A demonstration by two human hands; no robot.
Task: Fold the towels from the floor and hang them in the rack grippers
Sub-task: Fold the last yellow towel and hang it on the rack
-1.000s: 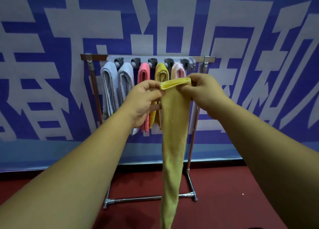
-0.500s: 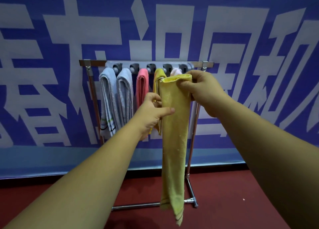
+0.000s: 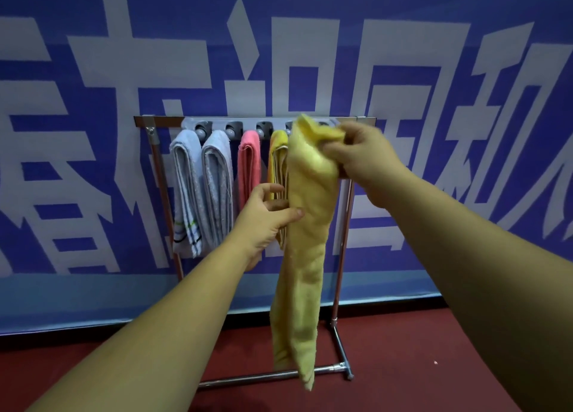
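Note:
A long folded yellow towel hangs down in front of the metal rack. My right hand grips its bunched top end just below the rack's grey gripper strip. My left hand rests against the towel's left edge at mid-height, thumb on the cloth and fingers spread. On the rack hang two grey towels, a pink towel and another yellow towel. A towel further right is hidden behind the held one.
The rack stands on a dark red floor against a blue banner with large white characters. Its base bar runs along the floor under the hanging towel.
My left hand let go of the towel's top and dropped to its left edge. My right hand lifted and bunched the top end up toward the gripper strip.

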